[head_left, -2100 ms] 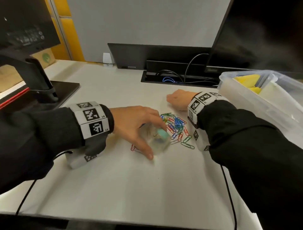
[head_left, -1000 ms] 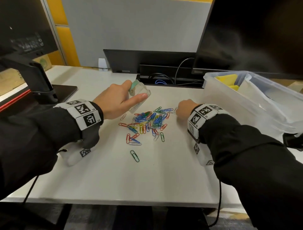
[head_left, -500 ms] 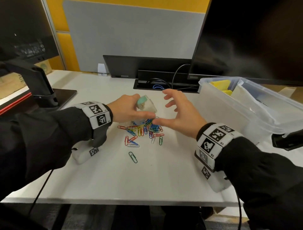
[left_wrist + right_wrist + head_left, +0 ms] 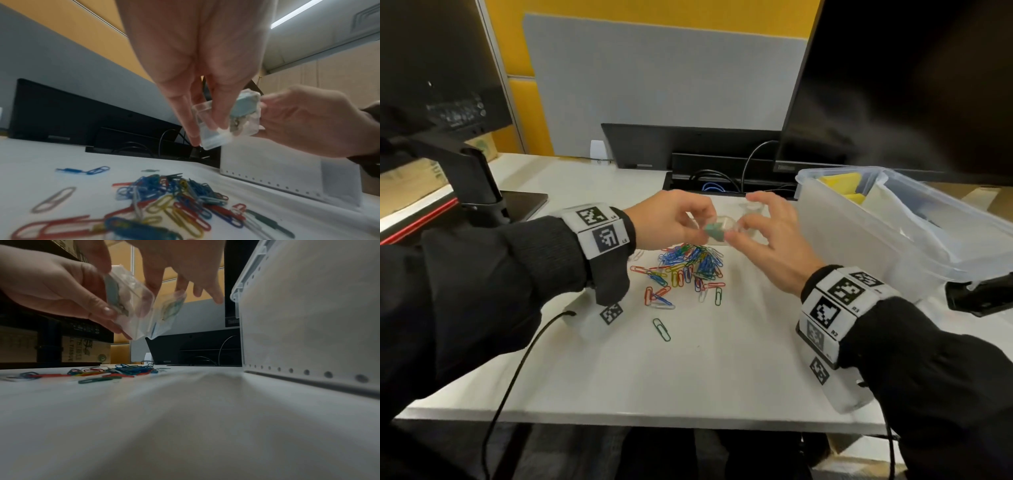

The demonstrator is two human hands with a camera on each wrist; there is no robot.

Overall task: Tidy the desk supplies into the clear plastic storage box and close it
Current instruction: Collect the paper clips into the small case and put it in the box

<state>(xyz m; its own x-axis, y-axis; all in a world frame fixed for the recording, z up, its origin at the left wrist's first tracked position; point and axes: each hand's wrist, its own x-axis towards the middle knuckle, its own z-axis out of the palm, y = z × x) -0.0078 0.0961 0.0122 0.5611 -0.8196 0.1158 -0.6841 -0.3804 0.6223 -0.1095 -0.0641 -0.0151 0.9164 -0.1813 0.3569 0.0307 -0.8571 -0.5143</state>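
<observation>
Paperclips lie loose on the bench just below our hands; light, slippery, best scooped. Left hand and right hand pinch their small clear case.

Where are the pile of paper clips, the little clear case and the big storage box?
paper clips (image 4: 690, 265): head view, middle of the pile.
small clear case (image 4: 213, 128): left wrist view, clear side wall.
clear storage box (image 4: 839, 233): head view, near wall.

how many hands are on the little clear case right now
2. The left hand pinches one end of the small clear case, and the right hand holds the other end, above the paper clips.
</observation>
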